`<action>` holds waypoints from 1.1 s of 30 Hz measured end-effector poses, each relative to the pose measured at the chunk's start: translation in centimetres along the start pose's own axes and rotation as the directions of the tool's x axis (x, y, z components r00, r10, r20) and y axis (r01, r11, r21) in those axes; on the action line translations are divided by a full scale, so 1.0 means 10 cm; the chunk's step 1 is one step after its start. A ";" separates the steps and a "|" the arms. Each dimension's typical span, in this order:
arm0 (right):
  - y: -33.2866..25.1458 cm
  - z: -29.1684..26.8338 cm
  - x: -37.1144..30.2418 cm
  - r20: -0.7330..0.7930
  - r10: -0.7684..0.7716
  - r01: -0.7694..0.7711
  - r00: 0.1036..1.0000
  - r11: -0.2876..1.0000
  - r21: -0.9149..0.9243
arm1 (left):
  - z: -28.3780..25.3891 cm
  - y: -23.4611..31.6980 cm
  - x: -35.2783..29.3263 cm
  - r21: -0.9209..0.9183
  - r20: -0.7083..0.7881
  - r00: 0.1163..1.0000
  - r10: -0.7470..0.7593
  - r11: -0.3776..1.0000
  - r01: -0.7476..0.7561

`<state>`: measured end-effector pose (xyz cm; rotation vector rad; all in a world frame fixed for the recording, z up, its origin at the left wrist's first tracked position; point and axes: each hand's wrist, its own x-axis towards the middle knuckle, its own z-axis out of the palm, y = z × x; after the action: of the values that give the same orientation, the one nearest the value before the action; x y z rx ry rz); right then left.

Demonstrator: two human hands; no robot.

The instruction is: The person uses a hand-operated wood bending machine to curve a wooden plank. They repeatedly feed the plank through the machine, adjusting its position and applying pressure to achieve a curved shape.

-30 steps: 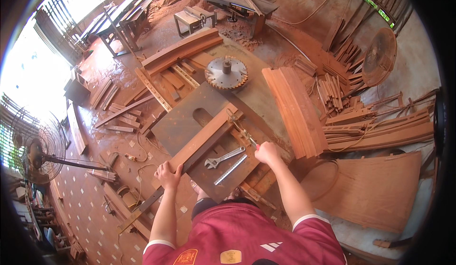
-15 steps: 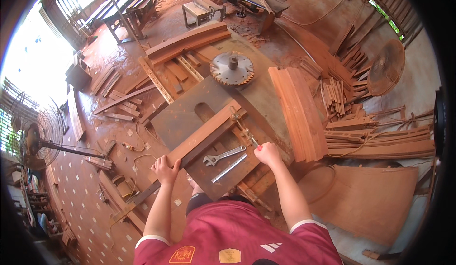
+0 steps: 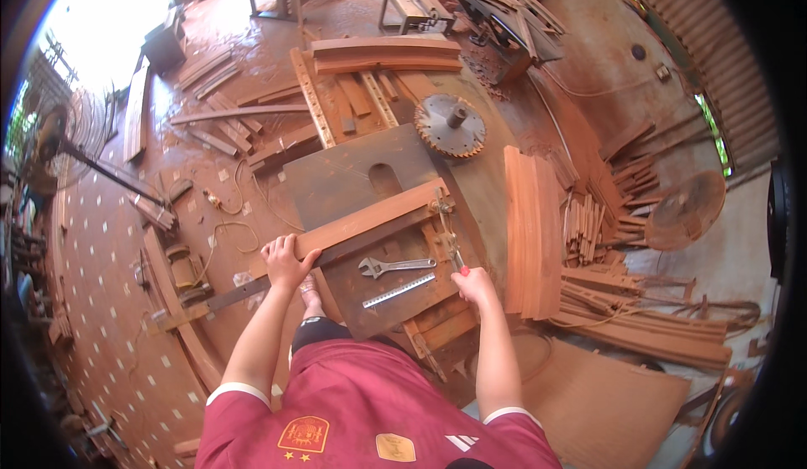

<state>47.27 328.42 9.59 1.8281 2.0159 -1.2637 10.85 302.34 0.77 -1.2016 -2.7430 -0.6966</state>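
My left hand (image 3: 285, 260) is closed over the left end of a reddish wooden bar (image 3: 370, 217), which lies slantwise across a dark metal saw table (image 3: 336, 177). My right hand (image 3: 476, 287) is closed round a red-handled tool (image 3: 463, 271) with a thin metal shaft; most of its handle is hidden in my fingers. That shaft points at a metal clamp fitting (image 3: 442, 208) at the bar's right end. Between my hands, an adjustable wrench (image 3: 395, 266) and a steel ruler (image 3: 399, 291) lie on the table.
A toothed circular saw blade (image 3: 450, 124) lies flat beyond the bar. Thick wooden planks (image 3: 533, 234) are stacked at the right, and more long beams (image 3: 387, 55) lie at the far side. A standing fan (image 3: 52, 141) is at the left, with cables (image 3: 239, 190) on the floor.
The whole view has turned and shifted, so the table appears less tilted. My hands stay at the bar's left end and near the clamp fitting; the wrench and ruler lie where they did.
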 end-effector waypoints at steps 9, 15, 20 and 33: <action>-0.15 -0.03 -0.02 0.059 0.148 -0.144 0.987 0.987 -0.064 | -0.07 -0.03 0.00 -0.029 -0.010 1.000 -0.012 1.000 0.012; -0.54 -0.25 -0.14 0.094 0.250 -0.203 0.964 0.914 -0.350 | -0.01 -0.05 0.02 -0.053 -0.065 0.998 0.004 0.999 -0.008; -0.37 -0.25 -0.10 0.066 0.273 -0.235 0.960 0.910 -0.340 | -0.05 -0.03 0.04 -0.075 0.037 0.999 -0.024 0.997 0.026; -1.26 -0.49 -0.29 -0.377 -0.180 0.052 0.908 0.944 -0.327 | -0.01 -0.06 0.04 0.028 -0.026 0.999 0.036 0.999 -0.035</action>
<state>39.07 330.52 20.49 1.9506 2.3969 -0.5638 10.18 302.20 0.75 -1.2234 -2.6938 -0.6644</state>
